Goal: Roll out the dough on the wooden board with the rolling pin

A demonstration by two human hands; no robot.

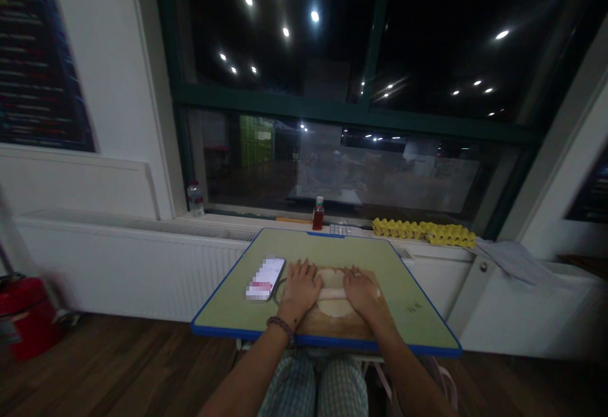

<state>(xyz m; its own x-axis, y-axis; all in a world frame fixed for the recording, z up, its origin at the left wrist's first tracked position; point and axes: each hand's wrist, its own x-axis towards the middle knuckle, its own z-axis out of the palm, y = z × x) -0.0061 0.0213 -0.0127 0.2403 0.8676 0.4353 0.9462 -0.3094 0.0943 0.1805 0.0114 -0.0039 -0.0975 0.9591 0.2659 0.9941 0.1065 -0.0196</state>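
Observation:
A pale rolling pin (331,293) lies crosswise on a flat, roundish sheet of dough (335,308). Beneath the dough is a brown wooden board (316,326). My left hand (300,287) rests palm down over the pin's left end, its fingers stretched forward and apart. Over the other end lies my right hand (361,291), also palm down with fingers extended. Both palms cover the ends of the pin, so its tips are hidden. Dough shows between my hands, in front of the pin and behind it.
A green folding table (228,306) with blue edging carries the board. Left of my hands lies a phone (266,279). On the windowsill stand a small red-filled bottle (318,214), a clear bottle (195,199) and yellow egg trays (422,232). A radiator (128,271) runs behind.

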